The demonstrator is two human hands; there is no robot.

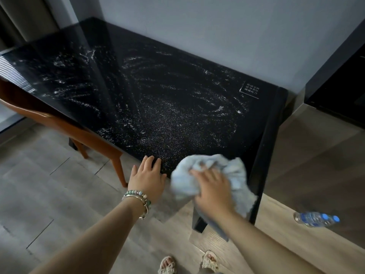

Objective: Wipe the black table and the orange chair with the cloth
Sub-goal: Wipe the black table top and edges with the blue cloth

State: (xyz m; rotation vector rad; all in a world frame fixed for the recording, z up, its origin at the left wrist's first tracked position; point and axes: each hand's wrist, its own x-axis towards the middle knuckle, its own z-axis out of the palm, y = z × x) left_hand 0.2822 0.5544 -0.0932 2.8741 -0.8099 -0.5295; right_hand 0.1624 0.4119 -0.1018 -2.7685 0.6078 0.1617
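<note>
While the right hand (213,186) bunches the pale blue cloth (233,167) in a curled grip at the 5 o'clock corner of the black table (158,56), the left hand (147,178) rests at the cloth's 9 o'clock, grip spread flat on the table edge. White streaks (173,119) cover the top; the orange chair (79,131) sits tucked under at 8 o'clock.

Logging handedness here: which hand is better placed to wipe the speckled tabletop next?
Right: the right hand holds the cloth on the black table, beside the specks; the left hand rests flat on its edge, holding nothing.
</note>
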